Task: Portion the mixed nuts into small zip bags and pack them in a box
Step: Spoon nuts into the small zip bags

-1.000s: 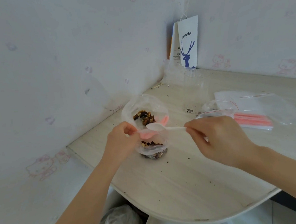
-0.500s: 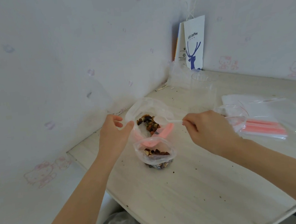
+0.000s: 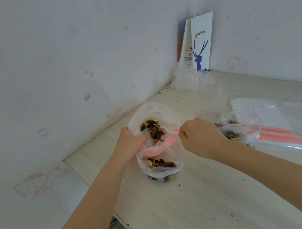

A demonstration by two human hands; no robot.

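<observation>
A large clear bag (image 3: pixel 147 112) with mixed nuts (image 3: pixel 152 129) lies open on the table. My left hand (image 3: pixel 130 143) grips its near left rim. My right hand (image 3: pixel 198 137) pinches the handle of a white plastic spoon (image 3: pixel 166 130) whose bowl lies among the nuts. Just in front stands a small open zip bag (image 3: pixel 160 166) partly filled with nuts. Another filled small zip bag (image 3: pixel 238 130) lies to the right, behind my right hand.
A clear plastic cup (image 3: pixel 212 95) stands behind the bags. A pack of unused zip bags with pink strips (image 3: pixel 281 131) lies at the right. A white paper coffee bag (image 3: pixel 201 43) leans in the wall corner. Crumbs dot the pale table (image 3: pixel 201 201). The wall runs close on the left.
My left hand went from the small bag to the big bag's rim and took hold of it. The spoon has moved from above the small bag into the nuts of the big bag.
</observation>
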